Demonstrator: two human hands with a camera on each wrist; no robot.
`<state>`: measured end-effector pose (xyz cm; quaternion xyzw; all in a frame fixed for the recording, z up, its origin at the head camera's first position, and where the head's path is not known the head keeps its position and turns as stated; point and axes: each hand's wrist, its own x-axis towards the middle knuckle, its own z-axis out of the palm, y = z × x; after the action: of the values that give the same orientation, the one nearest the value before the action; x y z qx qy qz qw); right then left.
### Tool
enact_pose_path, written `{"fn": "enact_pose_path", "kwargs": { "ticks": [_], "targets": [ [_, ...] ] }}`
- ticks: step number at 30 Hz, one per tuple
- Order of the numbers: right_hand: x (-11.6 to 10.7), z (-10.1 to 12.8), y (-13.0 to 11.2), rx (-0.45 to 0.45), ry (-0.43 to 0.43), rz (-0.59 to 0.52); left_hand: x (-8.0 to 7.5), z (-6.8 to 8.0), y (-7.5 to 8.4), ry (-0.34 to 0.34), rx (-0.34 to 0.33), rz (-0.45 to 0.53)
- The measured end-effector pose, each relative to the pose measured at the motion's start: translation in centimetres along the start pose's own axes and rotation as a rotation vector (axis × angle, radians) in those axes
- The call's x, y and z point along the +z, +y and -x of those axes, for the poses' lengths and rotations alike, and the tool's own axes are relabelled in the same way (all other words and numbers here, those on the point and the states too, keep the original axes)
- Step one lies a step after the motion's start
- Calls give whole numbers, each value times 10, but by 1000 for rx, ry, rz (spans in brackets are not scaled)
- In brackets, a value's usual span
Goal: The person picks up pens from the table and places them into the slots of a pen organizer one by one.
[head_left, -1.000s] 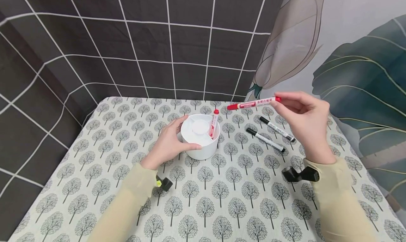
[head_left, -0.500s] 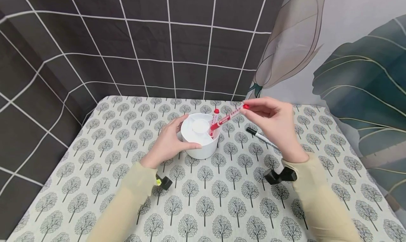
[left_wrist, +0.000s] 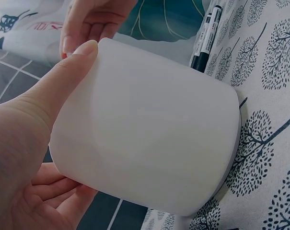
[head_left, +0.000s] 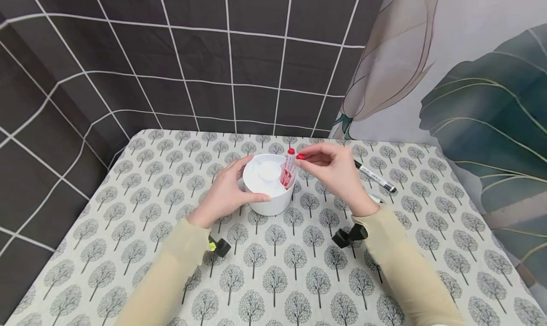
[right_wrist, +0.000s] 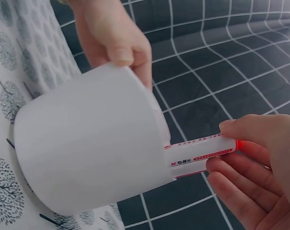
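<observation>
Down comes the right hand [head_left: 337,171] from over the black pens to the cup's right rim, and the red pen it carried level now stands nearly upright in the cup [head_left: 269,186]. Left hand [head_left: 226,193] wraps the cup's near-left side, thumb along the wall, fingers curled behind, a firm clasp seen close in the left wrist view. Cup sits on the tree-print cloth [head_left: 273,269], white, with compartments around a round centre. Right fingertips pinch the red pen [head_left: 289,171] at its top end; its lower end is inside a right-hand compartment, touching a second red pen [head_left: 288,162] already standing there. Beyond the right hand, two black pens [head_left: 375,176] lie on the cloth, one partly hidden by the wrist. Behind it all hangs a dark grid backdrop [head_left: 192,55].
</observation>
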<state>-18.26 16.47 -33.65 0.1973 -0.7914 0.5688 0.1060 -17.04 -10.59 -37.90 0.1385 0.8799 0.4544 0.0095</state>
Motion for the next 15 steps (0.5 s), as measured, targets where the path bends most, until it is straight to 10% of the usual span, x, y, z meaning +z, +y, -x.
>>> {"fn": "enact_pose_path", "kwargs": {
  "ticks": [15],
  "targets": [
    [10, 2, 10, 16, -31, 29, 1, 2, -2, 2, 0, 2]
  ]
}}
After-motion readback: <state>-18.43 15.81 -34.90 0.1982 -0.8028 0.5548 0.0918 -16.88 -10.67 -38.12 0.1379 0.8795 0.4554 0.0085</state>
